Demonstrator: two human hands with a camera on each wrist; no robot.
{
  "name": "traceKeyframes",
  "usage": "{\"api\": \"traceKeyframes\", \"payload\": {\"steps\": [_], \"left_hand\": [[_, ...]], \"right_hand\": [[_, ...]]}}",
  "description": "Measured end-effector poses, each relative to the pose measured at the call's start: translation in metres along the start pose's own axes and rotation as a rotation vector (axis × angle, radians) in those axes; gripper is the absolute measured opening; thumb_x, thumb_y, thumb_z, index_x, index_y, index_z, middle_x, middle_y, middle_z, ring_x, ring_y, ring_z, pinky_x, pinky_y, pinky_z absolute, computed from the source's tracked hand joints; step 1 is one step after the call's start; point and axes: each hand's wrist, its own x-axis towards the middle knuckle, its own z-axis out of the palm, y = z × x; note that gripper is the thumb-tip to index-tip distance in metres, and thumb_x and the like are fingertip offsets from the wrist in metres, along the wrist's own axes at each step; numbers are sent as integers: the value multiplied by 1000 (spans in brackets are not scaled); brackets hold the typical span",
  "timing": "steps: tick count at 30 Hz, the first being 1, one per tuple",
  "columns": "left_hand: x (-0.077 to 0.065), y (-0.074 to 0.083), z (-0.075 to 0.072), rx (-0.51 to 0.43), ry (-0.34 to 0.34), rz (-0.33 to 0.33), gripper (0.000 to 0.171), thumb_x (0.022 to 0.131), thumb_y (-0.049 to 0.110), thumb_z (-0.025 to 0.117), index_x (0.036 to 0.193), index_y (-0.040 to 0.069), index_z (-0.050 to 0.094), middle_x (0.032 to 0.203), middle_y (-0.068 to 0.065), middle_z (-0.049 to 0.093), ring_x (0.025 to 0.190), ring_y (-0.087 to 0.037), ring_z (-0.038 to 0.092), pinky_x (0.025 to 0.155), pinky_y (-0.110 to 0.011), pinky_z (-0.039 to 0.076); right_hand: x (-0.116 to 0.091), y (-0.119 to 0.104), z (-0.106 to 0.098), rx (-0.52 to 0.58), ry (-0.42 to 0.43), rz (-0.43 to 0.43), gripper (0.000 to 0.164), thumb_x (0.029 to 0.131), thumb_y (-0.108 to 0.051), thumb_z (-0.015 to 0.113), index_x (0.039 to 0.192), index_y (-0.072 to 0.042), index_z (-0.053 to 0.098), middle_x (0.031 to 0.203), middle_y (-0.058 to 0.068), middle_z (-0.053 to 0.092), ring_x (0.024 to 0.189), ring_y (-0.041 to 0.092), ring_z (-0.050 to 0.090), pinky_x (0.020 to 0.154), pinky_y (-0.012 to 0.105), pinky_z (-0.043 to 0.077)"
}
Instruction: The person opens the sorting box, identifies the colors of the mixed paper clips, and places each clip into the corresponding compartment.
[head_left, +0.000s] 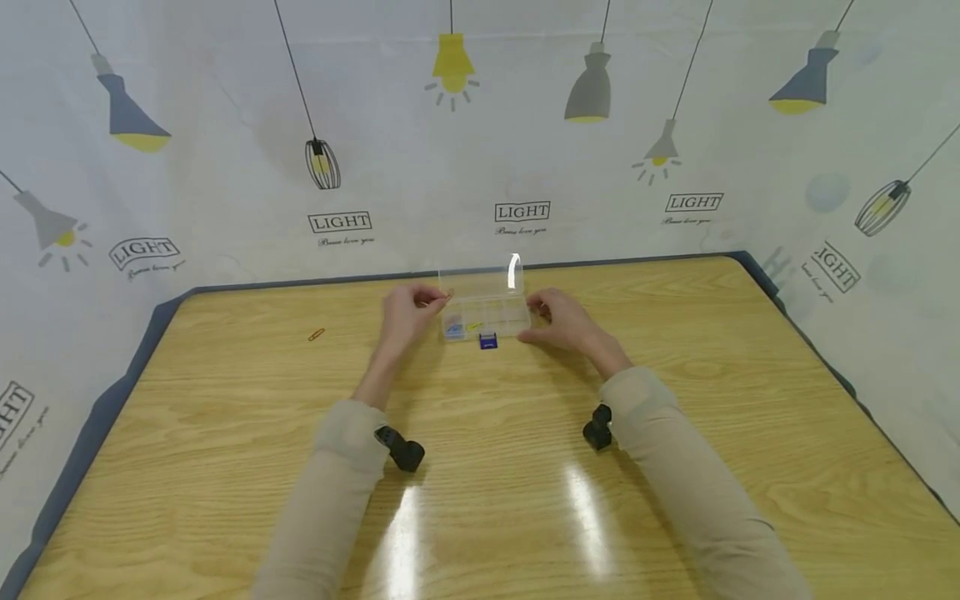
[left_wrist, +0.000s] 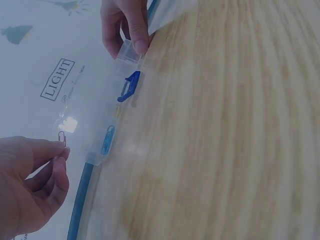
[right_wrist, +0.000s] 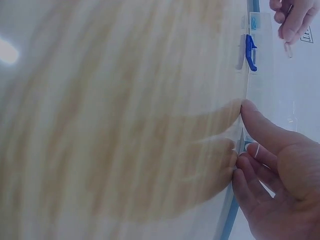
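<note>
A clear plastic compartment box point(head_left: 512, 317) sits on the table with its lid point(head_left: 480, 281) raised at the back. My left hand point(head_left: 407, 318) pinches a reddish paper clip point(left_wrist: 62, 136) between thumb and fingertip, just above the box's left end. Around the right end, the thumb and fingers of my right hand point(head_left: 564, 322) grip the box. Blue paper clips point(head_left: 454, 330) lie in the front left compartment, and something yellow point(head_left: 474, 326), likely a clip, is in the one beside it. A dark blue latch point(head_left: 488, 341) hangs at the front edge.
An orange paper clip point(head_left: 317, 334) lies on the wooden table point(head_left: 480, 517), left of my left hand. Behind the table's dark blue back edge hangs a white sheet point(head_left: 405, 167) printed with lamps.
</note>
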Motion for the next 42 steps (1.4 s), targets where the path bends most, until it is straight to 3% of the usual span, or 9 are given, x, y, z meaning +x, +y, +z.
{"api": "traceKeyframes", "payload": {"steps": [8,18,28,42], "left_hand": [[-1,-3,4,-13,-38,-45,12,95,6,68,103,-2,73,100,-16,71,90,-26,63,82,-35,52],[-6,-6,-7,-6,-57,-65,13,95,6,66,105,-1,71,100,-15,69,89,-25,61,81,-35,51],[-13,-28,-37,41,-45,-75,19,97,9,64,112,-3,68,107,-17,67,96,-28,60,86,-37,49],[-28,-54,-91,124,19,-120,21,98,10,62,113,-4,68,108,-20,68,92,-26,61,77,-28,48]], "right_hand": [[1,-1,1,3,-2,8,67,87,-26,82,138,5,51,135,21,54,122,34,51,107,45,41],[1,1,2,-1,-1,3,68,87,-27,82,139,5,51,135,21,54,122,34,51,107,46,41],[1,1,0,18,1,10,69,86,-26,83,139,4,50,135,20,54,122,33,51,107,46,41],[3,3,1,8,8,-10,68,86,-25,83,137,6,51,134,21,55,120,34,52,106,46,42]]}}
